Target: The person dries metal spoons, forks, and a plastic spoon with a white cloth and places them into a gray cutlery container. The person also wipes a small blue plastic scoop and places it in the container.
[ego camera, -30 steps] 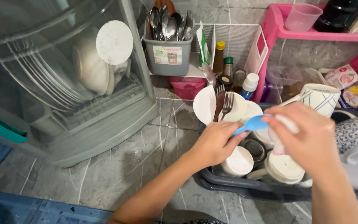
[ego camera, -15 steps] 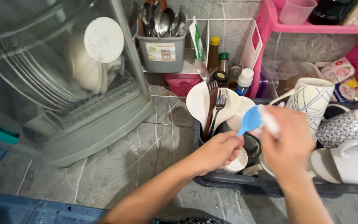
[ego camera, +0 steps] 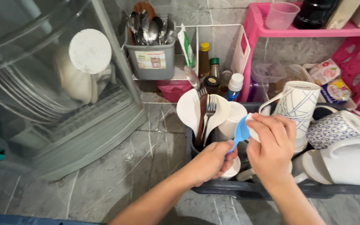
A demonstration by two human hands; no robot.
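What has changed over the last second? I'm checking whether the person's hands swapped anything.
No swap. The left hand still grips the small blue plastic spoon by its handle; the right hand, still wiping its bowl with something white, has closed in over it. The dark dish tub and the forks stayed put.

Your right hand [ego camera: 271, 152] now sits lower over the tub [ego camera: 230, 187], with the blue spoon [ego camera: 238, 135] turned more upright than before.
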